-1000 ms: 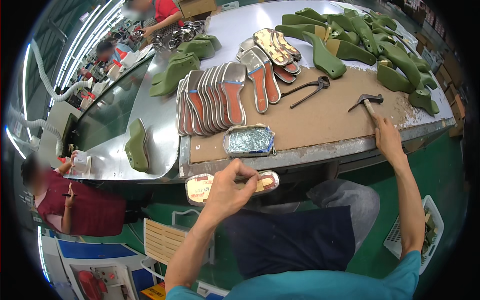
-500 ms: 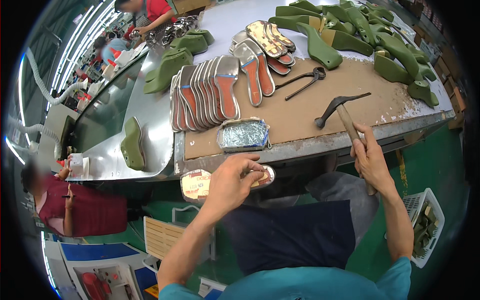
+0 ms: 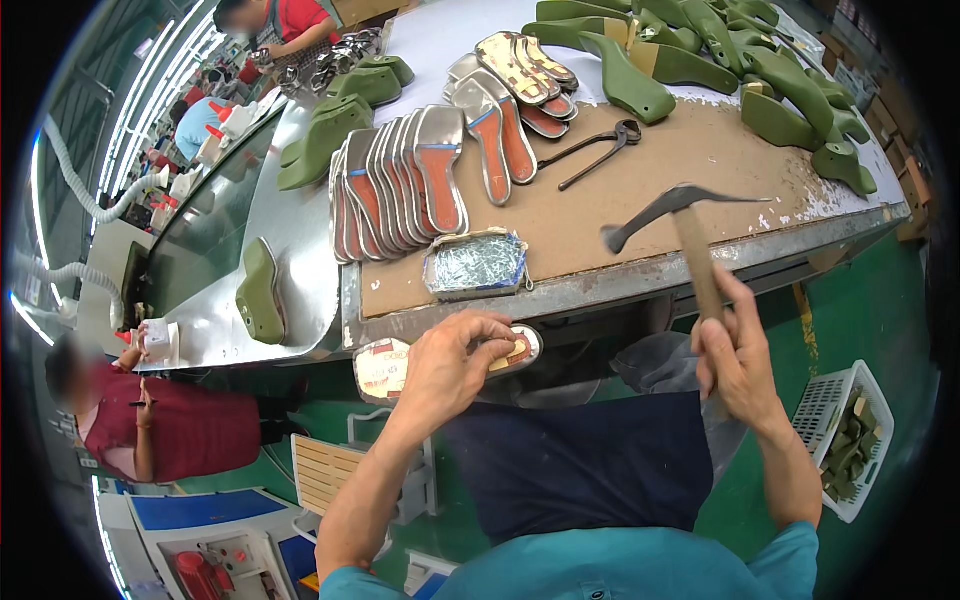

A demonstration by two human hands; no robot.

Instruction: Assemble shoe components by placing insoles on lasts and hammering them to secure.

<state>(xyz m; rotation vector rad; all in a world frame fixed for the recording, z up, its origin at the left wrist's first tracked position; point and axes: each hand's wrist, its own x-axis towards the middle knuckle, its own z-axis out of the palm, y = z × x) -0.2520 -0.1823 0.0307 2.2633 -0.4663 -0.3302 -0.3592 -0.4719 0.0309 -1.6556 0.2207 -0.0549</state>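
Note:
My left hand [image 3: 450, 365] rests over an insole-covered piece [image 3: 380, 370] with a pale, printed top face, held level in front of the bench edge. Its thumb and index finger pinch together near the piece's right end; whatever is between them is too small to make out. My right hand [image 3: 735, 360] grips the wooden handle of a hammer [image 3: 697, 262] with a dark, long-pointed head. The hammer is raised to the right, apart from the piece. Just beyond my left hand, a small tray of nails [image 3: 475, 263] stands on the bench.
Metal-edged orange insoles [image 3: 440, 190] stand in a row behind the tray, with pincers [image 3: 595, 155] beside them. Green shoe lasts [image 3: 690, 65] are heaped at the back right; one last [image 3: 261, 295] lies left. A white basket [image 3: 868, 480] sits lower right. A co-worker in maroon [image 3: 170, 425] stands left.
My right hand has lifted the hammer, and its head looks larger and more tilted. My left hand keeps its pinch on the piece. The whole view has shifted slightly.

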